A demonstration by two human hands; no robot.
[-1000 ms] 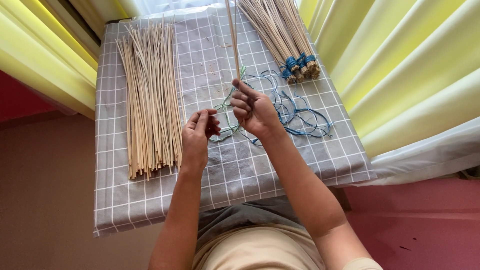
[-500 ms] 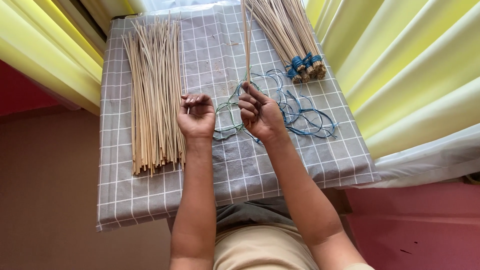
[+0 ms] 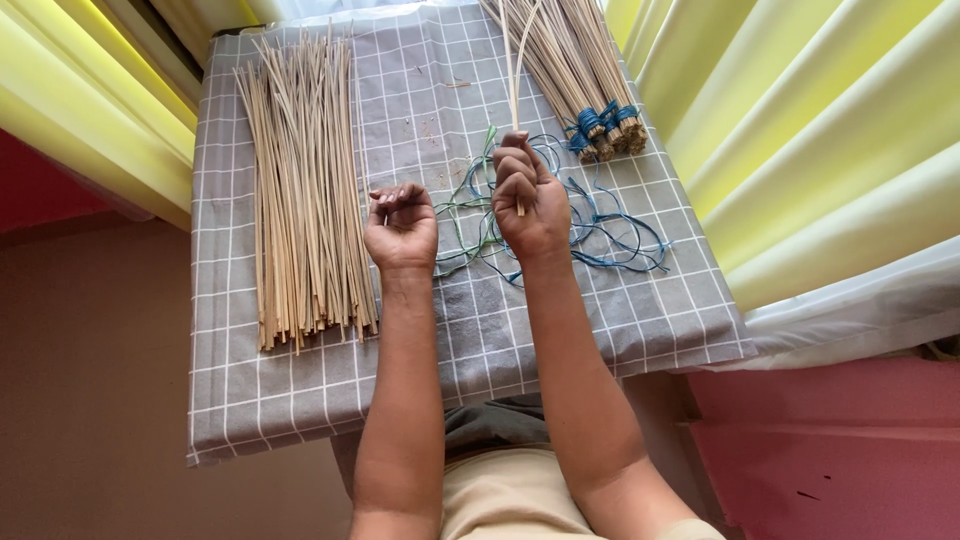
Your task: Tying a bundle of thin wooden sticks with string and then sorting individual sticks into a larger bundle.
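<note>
change: right hand (image 3: 530, 195) now sits higher and further toward the tied bundles than a second ago; the thin sticks (image 3: 515, 70) it grips lean more to the right, two visible, splaying apart at the top
left hand change: left hand (image 3: 402, 228) has moved left, away from the right hand, and now hovers just beside the loose stick pile (image 3: 303, 180)
meaning: looks like a few sticks are gathered in the right fist while the left goes back for more; a judgement only
right hand state: fist closed around the lower ends of the thin sticks, stub poking out below the fingers
left hand state: fingers curled inward, tips pressed together; cannot tell if it pinches anything
sticks location: held upright over the middle of the bench (image 3: 640, 320), above the blue and green strings (image 3: 600, 230)
tied bundles (image 3: 590, 60): top right, ends wrapped in blue cord
cloth: grey with white grid, covers the bench
packages, labels, signs: none visible
surroundings: yellow curtain (image 3: 800, 130) at both sides
</note>
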